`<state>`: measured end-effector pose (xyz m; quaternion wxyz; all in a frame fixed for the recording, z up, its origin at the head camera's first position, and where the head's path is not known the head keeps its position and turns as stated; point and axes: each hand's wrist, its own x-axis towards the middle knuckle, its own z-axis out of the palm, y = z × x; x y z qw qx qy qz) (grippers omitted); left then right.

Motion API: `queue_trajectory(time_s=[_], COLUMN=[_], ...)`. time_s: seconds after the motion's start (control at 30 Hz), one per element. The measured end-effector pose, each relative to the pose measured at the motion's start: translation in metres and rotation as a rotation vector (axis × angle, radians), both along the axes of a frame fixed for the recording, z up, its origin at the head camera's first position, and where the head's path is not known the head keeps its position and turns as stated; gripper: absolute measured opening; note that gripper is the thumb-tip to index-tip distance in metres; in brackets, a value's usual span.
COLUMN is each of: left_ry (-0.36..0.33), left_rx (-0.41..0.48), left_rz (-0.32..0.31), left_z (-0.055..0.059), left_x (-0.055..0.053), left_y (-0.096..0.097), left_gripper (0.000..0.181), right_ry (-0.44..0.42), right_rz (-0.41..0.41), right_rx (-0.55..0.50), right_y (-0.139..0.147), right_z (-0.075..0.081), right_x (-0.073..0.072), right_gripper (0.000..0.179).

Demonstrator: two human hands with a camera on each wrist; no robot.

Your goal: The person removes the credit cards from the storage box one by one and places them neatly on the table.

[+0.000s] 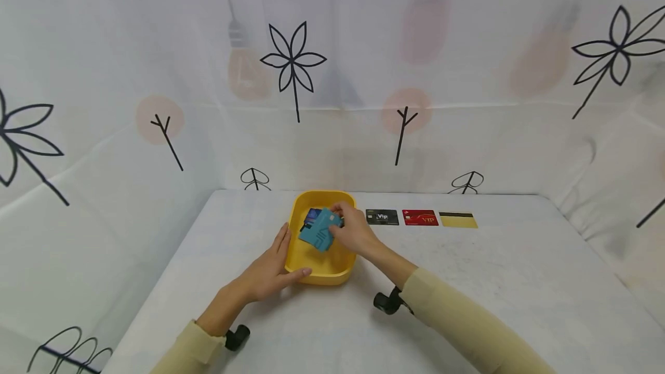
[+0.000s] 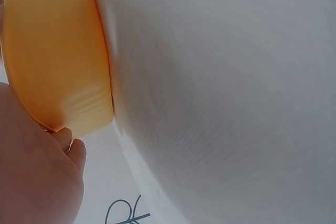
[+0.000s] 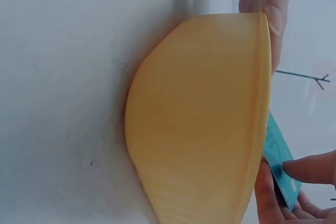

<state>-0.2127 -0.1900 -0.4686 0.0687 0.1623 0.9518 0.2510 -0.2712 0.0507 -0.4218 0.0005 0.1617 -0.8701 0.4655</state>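
My right hand (image 1: 355,229) pinches a teal card (image 1: 319,231) between thumb and fingers, tilted over the inside of a yellow plastic bin (image 1: 317,273). Behind the teal card a dark blue card (image 1: 312,216) pokes out; I cannot tell whether the hand holds it too. In the right wrist view, a dark edge shows beneath the teal card (image 3: 281,158). My left hand (image 1: 267,273) grips the bin's near left corner, its fingers along the outer left wall and the thumb over the front rim.
Right of the bin, a row of cards lies flat on the white table (image 1: 499,287): a black Vip card (image 1: 382,217), a red VIP card (image 1: 421,217) and a gold card with a black stripe (image 1: 459,221). Printed white curtains (image 1: 343,149) stand around the table's back and sides.
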Motion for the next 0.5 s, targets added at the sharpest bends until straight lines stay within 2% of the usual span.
queue_trajectory(time_s=[0.5], left_ry=[0.001], left_rx=[-0.003], left_rz=[0.007], left_z=[-0.001], left_x=[0.0], left_y=[0.0], left_gripper=[0.116], right_ry=[-0.06], right_rz=[0.007], right_rx=[-0.038], right_y=[0.021], right_z=[0.001], right_x=[0.017], right_gripper=[0.037])
